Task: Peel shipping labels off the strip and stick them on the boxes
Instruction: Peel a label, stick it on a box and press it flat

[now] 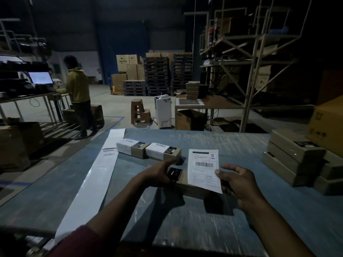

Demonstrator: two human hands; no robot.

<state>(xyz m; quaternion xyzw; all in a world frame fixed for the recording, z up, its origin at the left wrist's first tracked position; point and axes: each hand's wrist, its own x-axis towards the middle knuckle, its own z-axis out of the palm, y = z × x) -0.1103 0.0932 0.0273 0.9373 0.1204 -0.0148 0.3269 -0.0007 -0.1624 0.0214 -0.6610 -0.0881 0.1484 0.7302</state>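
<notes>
Fingers (220, 172) of right hand (239, 182) pinch label (203, 168) above box (187, 184).

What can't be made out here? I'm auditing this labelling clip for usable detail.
All in the head view:
- Box under the hands: its top is mostly covered by the label and the left hand.
- Label's small print: too small and blurred; only the barcode shows.
- Right hand: its fingers behind the label are hidden.
- Label strip: near end lost in the dark corner.

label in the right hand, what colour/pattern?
White label with black print and a barcode, pinched by the right hand; head view.
</notes>
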